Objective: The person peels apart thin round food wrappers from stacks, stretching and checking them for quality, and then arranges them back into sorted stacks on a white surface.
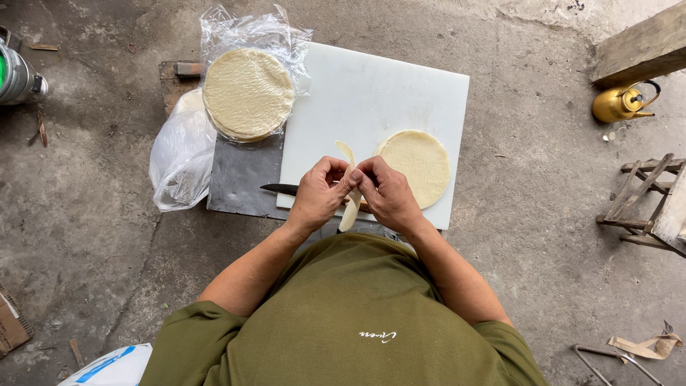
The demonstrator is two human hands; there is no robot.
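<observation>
Folded pale dough wrapper (350,191) sits pinched between both hands, held above the near edge of the white cutting board (357,93). Left hand (319,191) and right hand (386,191) both curled, fingertips gripping the wrapper. Flat round wrapper (418,166) lies just right; knife (280,189) under left hand; bagged wrapper stack (248,93) upper left.

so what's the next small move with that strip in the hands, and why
Probably keep rolling or folding the strip between the fingers. Both the left hand and the right hand pinch its middle above the white board, and its two ends hang loose, so it looks unfinished. The knife lies idle on the board beside a whole round wrapper.
</observation>
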